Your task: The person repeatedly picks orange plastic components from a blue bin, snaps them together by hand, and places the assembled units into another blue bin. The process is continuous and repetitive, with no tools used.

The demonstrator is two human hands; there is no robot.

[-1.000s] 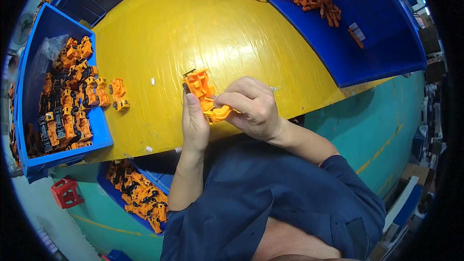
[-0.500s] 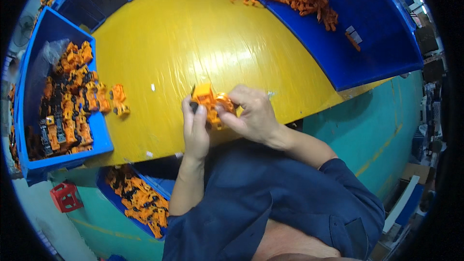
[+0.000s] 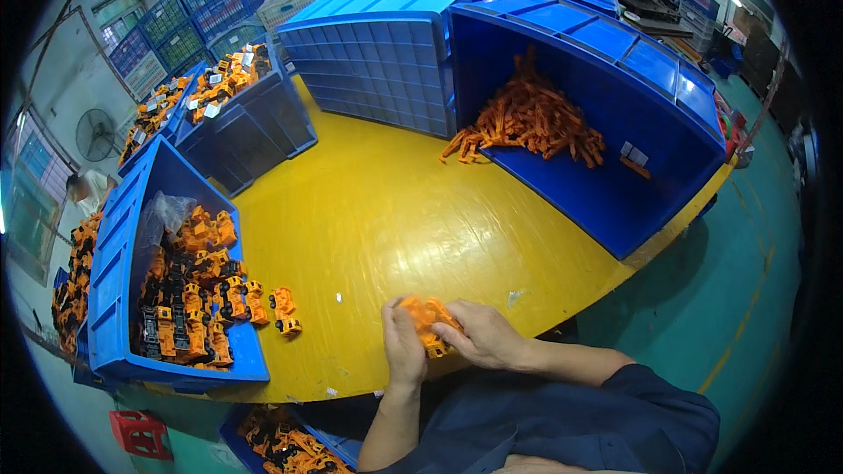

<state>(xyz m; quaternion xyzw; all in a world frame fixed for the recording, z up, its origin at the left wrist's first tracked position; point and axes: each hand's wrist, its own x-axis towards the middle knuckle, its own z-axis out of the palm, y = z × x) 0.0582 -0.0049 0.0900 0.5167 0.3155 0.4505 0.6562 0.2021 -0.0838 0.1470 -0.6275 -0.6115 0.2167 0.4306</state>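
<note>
Near the table's front edge, an orange toy truck [image 3: 425, 313] is held between my two hands. My left hand [image 3: 405, 344] is closed round its left side, and my right hand [image 3: 483, 333] grips the right side, its thumb pressed against the toy. The fingers hide much of the truck, including most of its wheels. Left of my hands, a pair of similar orange toy trucks [image 3: 284, 312] lies on the yellow tabletop [image 3: 378, 211]. Beside them a blue bin [image 3: 255, 355] on its side holds many orange and black toy trucks.
At the far right, a tipped blue bin [image 3: 571, 197] holds a heap of orange plastic parts [image 3: 536, 118]. More blue bins [image 3: 369, 61] stand along the back. Below the table is a bin of toys [image 3: 294, 448], near a red stool [image 3: 140, 433]. Another person [image 3: 88, 191] is at far left.
My view has tipped up, so the far bins and room show and my hands sit lower in the picture. The toy truck has turned in my hands, which still hold it.
</note>
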